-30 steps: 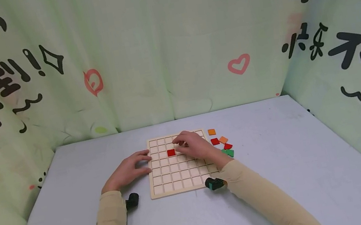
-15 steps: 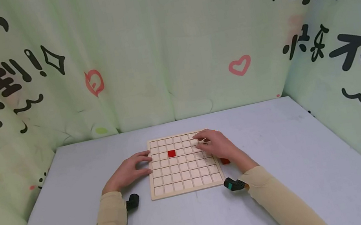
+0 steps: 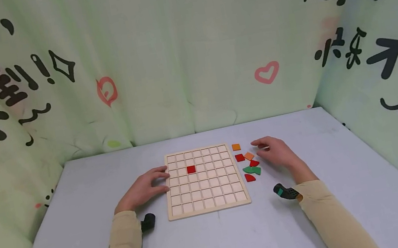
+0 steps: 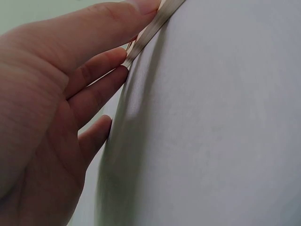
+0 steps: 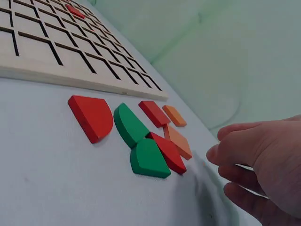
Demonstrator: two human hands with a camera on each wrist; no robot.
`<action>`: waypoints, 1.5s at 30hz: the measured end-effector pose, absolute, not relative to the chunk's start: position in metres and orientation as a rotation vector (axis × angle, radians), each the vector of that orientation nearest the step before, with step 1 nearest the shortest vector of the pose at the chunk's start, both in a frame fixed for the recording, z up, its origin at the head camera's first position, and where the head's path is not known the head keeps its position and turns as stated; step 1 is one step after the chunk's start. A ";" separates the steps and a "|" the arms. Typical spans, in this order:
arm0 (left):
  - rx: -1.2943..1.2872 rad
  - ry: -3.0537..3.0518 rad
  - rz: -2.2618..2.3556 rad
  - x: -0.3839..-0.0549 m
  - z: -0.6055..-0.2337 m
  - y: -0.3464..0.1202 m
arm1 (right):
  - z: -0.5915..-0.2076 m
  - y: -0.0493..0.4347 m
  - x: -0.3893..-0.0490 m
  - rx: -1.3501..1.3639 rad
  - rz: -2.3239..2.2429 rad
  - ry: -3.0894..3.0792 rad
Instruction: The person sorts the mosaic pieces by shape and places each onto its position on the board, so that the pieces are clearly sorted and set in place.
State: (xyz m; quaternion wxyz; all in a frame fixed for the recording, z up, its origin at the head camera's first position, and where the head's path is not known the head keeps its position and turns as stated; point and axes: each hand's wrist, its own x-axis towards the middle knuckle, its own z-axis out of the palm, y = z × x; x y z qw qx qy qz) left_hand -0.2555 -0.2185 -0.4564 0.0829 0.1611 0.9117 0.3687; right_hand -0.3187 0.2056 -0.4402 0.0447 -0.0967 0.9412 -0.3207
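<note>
A light wooden grid board (image 3: pixel 208 203) lies on the table, with one red square tile (image 3: pixel 191 169) in a cell of an upper row. My left hand (image 3: pixel 144 189) touches the board's left edge with thumb and fingertips, fingers fairly straight; the left wrist view shows the thumb on the wooden rim (image 4: pixel 153 30). Over the table to the right hovers my right hand (image 3: pixel 276 152), loosely bent and holding nothing. Between it and the board lie loose tiles: an orange square (image 3: pixel 236 147), a red tile (image 3: pixel 240 158), green tiles (image 5: pixel 149 157) and a red round-cornered tile (image 5: pixel 91 117).
The white table (image 3: pixel 219 243) extends around the board. A green-white printed curtain (image 3: pixel 180 57) hangs behind and at both sides. Each wrist bears a small black camera, such as the right wrist camera (image 3: pixel 285 191).
My right hand has moved from above the board to the right, past the loose tiles, which show again. My left hand stays at the board's edge. The red tile remains in its cell.
</note>
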 end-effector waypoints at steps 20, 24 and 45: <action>0.478 2.716 1.104 -0.257 -0.456 -0.218 | -0.449 0.200 -0.326 -0.421 -0.932 2.819; 0.475 2.713 1.104 -0.257 -0.456 -0.217 | -0.450 0.192 -0.331 -0.383 -0.977 2.819; 0.475 2.719 1.099 -0.255 -0.456 -0.218 | -0.459 0.161 -0.353 -0.325 -0.993 2.900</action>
